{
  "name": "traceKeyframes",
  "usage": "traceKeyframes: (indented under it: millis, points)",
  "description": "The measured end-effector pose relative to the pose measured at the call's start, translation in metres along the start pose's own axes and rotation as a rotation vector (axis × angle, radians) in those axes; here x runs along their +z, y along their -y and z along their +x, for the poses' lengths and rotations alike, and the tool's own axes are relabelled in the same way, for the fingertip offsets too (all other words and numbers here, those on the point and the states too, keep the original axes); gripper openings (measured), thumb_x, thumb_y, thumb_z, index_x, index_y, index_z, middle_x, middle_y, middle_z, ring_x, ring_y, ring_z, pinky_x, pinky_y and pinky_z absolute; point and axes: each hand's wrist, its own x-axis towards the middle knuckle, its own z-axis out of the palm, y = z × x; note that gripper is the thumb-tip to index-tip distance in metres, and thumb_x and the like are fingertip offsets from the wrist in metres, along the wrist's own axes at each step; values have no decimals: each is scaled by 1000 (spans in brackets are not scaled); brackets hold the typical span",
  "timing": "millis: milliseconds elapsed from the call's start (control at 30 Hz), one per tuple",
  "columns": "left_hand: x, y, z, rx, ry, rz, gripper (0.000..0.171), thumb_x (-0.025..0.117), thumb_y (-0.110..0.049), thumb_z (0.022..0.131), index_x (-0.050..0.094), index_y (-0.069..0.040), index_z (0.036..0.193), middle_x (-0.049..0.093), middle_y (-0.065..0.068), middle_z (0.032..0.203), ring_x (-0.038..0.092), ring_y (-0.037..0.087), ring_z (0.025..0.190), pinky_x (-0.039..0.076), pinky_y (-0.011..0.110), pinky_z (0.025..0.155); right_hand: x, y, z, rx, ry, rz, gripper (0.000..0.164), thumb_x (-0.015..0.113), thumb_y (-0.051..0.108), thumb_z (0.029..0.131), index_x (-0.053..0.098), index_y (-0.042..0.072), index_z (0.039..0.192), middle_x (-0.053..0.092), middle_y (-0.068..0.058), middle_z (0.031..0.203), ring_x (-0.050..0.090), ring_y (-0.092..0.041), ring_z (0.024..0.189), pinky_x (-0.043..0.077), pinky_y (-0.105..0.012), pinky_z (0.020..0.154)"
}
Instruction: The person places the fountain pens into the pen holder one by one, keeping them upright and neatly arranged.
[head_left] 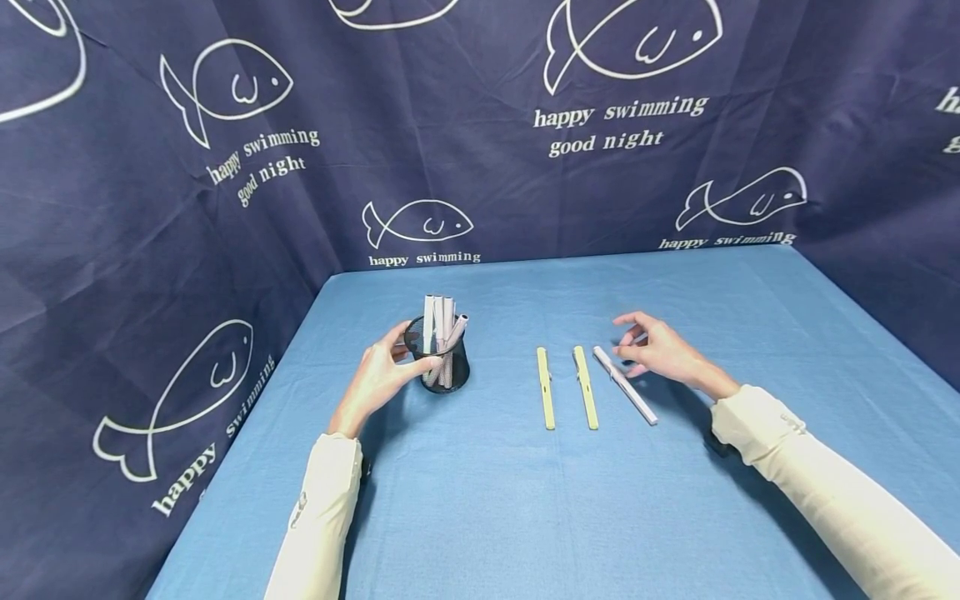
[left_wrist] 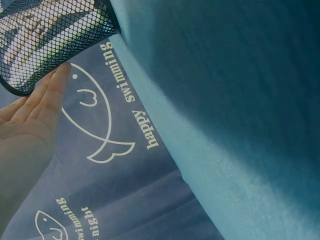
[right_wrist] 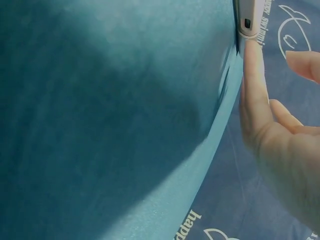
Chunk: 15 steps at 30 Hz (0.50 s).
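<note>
A black mesh pen holder (head_left: 457, 375) with several pale pens (head_left: 438, 321) standing in it is at the left of the table. My left hand (head_left: 375, 377) grips the holder from its left side, thumb at the front and fingers behind. In the left wrist view, fingers lie against the mesh (left_wrist: 55, 47). Over on the right, my right hand (head_left: 660, 352) is beside a pale pinkish pen (head_left: 627, 387) lying aslant on the cloth. The right wrist view shows one fingertip at this pen (right_wrist: 250, 17), while the thumb (right_wrist: 302, 65) stands apart from it.
Two yellow pens (head_left: 546, 390) (head_left: 587, 389) lie side by side between the holder and the pinkish pen. Blue cloth (head_left: 480, 500) covers the table. Behind and at the sides hangs a dark blue curtain (head_left: 495, 150) printed with white fish and lettering.
</note>
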Motion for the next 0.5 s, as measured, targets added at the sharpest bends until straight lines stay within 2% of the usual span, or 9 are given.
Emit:
traceKeyframes:
  millis: [500]
  points:
    - [0, -1, 0, -1, -4, 2, 91, 87, -39, 85, 42, -6, 157, 56, 25, 144, 60, 39, 126, 50, 52, 103, -1, -2, 2, 34, 72, 8, 60, 61, 0, 100, 31, -15, 150, 55, -22, 106, 67, -29, 89, 63, -43, 72]
